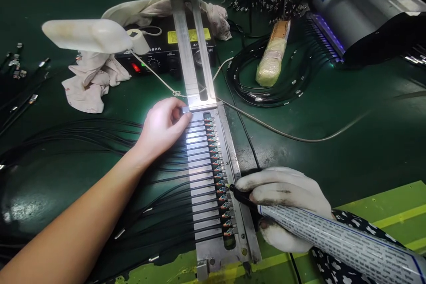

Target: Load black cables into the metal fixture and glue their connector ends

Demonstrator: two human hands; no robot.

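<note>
My bare left hand (164, 124) pinches a small grey tab on the left edge of a long metal jig (203, 239), just below its raised slotted lid (183, 44). Along the jig lies a row of black cables (203, 173), their ends stripped to small coloured wires and metal connectors (219, 175) over a dark slot. In a stained white glove, my right hand (293, 204) is closed around a glue tube (336, 235) with dense printed text. Its black nozzle points left, and the tip is at a connector about midway down the row.
Behind the jig stands a dispenser box (163, 60) with cloths (96, 80) around it. A white lamp-like head (86, 35) hangs at left. Coiled black cables (246, 93) lie under a wrapped block (271, 57). A grey machine (362, 9) glows violet at back right.
</note>
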